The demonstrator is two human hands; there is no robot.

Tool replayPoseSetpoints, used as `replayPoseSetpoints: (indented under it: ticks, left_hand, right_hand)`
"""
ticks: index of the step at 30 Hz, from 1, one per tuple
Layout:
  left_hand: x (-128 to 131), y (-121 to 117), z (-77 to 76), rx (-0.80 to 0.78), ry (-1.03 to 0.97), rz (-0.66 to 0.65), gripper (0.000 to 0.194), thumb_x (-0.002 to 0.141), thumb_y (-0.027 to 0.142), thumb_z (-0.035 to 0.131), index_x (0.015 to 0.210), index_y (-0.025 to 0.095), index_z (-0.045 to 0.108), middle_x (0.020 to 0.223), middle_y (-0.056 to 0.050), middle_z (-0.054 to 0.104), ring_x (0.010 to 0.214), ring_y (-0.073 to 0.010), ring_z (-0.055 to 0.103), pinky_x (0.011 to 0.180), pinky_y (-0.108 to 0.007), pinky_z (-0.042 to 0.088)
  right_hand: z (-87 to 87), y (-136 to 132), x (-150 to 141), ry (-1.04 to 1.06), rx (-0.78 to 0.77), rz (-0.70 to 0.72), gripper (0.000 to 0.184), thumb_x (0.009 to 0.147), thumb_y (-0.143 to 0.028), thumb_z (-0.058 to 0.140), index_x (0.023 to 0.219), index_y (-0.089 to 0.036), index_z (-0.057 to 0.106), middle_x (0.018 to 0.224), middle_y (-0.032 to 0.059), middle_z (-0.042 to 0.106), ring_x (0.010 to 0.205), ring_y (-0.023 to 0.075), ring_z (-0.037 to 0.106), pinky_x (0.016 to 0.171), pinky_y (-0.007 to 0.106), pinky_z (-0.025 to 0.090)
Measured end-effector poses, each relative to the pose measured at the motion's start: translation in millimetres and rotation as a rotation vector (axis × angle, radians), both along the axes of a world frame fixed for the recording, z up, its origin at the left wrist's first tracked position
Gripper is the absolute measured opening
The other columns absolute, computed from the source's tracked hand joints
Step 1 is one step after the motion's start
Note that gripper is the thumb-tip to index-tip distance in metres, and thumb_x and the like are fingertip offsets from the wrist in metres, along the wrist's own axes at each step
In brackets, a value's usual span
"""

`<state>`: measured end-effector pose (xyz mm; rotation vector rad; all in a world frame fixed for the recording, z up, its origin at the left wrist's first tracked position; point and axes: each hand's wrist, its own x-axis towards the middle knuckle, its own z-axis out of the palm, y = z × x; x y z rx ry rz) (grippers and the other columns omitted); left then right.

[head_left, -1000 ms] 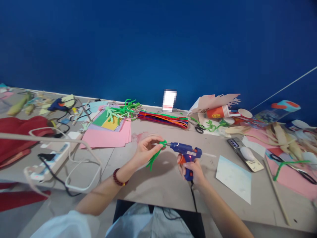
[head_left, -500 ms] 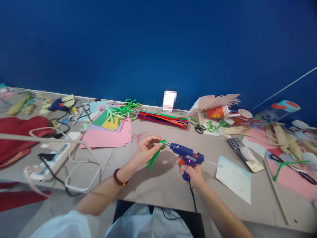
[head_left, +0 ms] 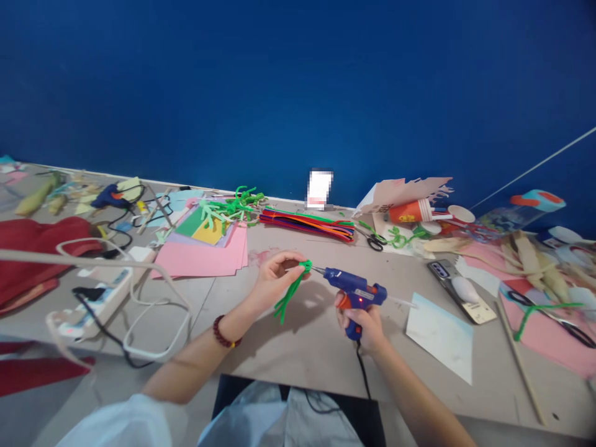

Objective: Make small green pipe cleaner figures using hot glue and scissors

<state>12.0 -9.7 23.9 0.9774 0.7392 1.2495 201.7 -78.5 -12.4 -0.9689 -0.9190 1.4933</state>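
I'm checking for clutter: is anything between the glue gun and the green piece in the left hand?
Nothing visible. The right hand holds the glue gun, its nozzle aimed at the green piece that the left hand grips; nozzle and green piece are very close, but whether they touch is too fine to tell.

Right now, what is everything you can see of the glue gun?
The blue, plastic-looking glue gun has an orange trigger, metallic nozzle and red light. The right hand grips its handle above the table, nozzle pointing left at green pipe cleaners; contact is unclear. A translucent stick protrudes behind, a black cord below.
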Motion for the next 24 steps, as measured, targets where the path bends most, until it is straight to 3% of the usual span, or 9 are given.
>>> replayPoseSetpoints:
  ticks: [6,10,15,24]
  left_hand:
    - [1.2,-1.6,-0.7,0.026,0.032,0.001,0.018,0.064,0.023,0.075,0.078,0.014,0.066,0.077,-0.003,0.064,0.069,-0.0120,0.062,0.065,-0.026,0.058]
    - [1.5,-1.3,-0.6,0.037,0.037,0.000,0.018,0.064,0.022,0.075,0.078,0.015,0.067,0.079,-0.003,0.064,0.071,-0.0122,0.062,0.066,-0.026,0.058]
    - [1.4,-1.7,-1.1,0.036,0.045,-0.007,0.017,0.065,0.023,0.075,0.078,0.015,0.067,0.081,-0.003,0.063,0.072,-0.0123,0.062,0.065,-0.026,0.058]
    - [1.9,-2.0,-1.9,0.040,0.059,-0.014,0.019,0.064,0.024,0.075,0.077,0.015,0.067,0.082,-0.003,0.062,0.073,-0.0131,0.061,0.067,-0.028,0.057]
  right_hand:
    - [-7.2,-0.2,0.3,-0.006,-0.057,0.016,0.019,0.063,-0.026,0.060,0.078,-0.014,0.061,0.043,-0.0039,0.049,0.035,0.0091,0.042,0.033,0.020,0.033]
    - [-5.3,0.9,-0.1,-0.025,-0.077,-0.002,0.018,0.060,-0.027,0.060,0.072,-0.014,0.061,0.041,-0.0037,0.049,0.033,0.0091,0.042,0.032,0.020,0.032]
    - [0.0,0.7,-2.1,-0.044,-0.113,-0.008,0.015,0.057,-0.028,0.060,0.052,-0.016,0.054,0.040,-0.0023,0.048,0.032,0.0085,0.041,0.031,0.020,0.033]
    - [-0.8,1.7,-2.1,-0.067,-0.124,-0.017,0.013,0.056,-0.029,0.059,0.059,-0.017,0.053,0.039,-0.0044,0.048,0.034,0.0084,0.041,0.034,0.021,0.032]
